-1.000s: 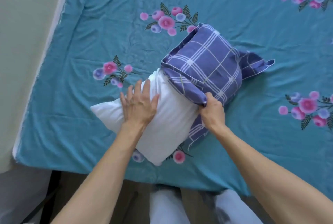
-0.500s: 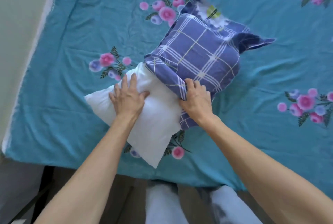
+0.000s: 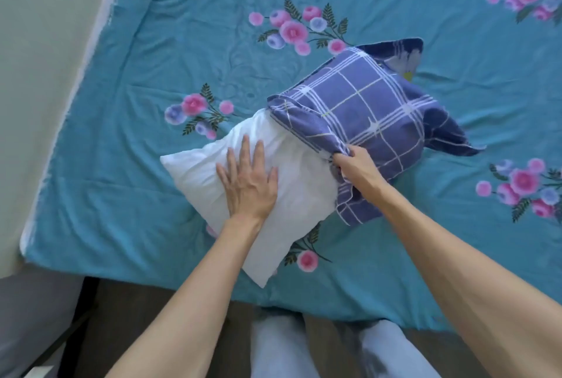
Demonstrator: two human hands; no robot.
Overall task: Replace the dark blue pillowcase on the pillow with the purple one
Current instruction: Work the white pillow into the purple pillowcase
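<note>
Near the bed's (image 3: 127,204) front edge, the left hand (image 3: 248,183) presses flat, fingers straight, pinning the white pillow (image 3: 209,177) – so the right hand (image 3: 354,161), fingers bunched on the pillowcase's (image 3: 368,110) open hem, has something to pull against

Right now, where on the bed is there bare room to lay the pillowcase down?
Bare bedsheet lies beyond the white pillow, towards the left edge; more lies beyond the plaid pillowcase. The middle is crowded: left hand presses the pillow, right hand grips the case.
</note>
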